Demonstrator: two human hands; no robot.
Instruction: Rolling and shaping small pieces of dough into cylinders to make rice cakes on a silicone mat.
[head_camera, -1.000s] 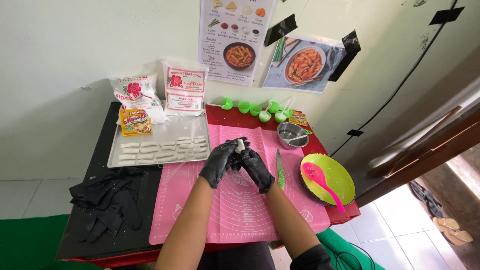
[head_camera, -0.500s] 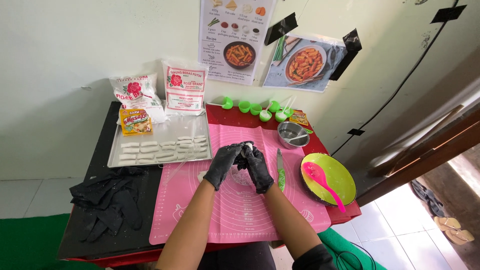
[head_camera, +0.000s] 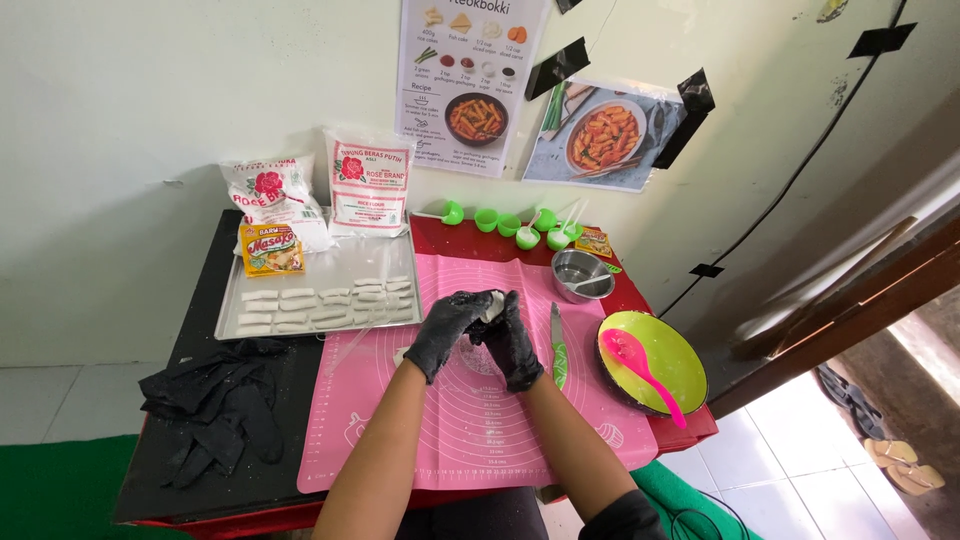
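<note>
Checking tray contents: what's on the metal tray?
The metal tray holds rows of white dough pieces, with a yellow packet at its back corner. Under them is hidden.

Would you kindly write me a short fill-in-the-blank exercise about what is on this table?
1. Both hands, the left hand and the right hand, wear gloves of the colour ____.
2. Between them the hands press a small white lump of dough above a silicone mat of the colour ____.
3. The pink spoon lies in a bowl whose inside is ____.
4. The cut white pieces lie in rows on a metal ____.

Missing words: black; pink; green; tray
</note>
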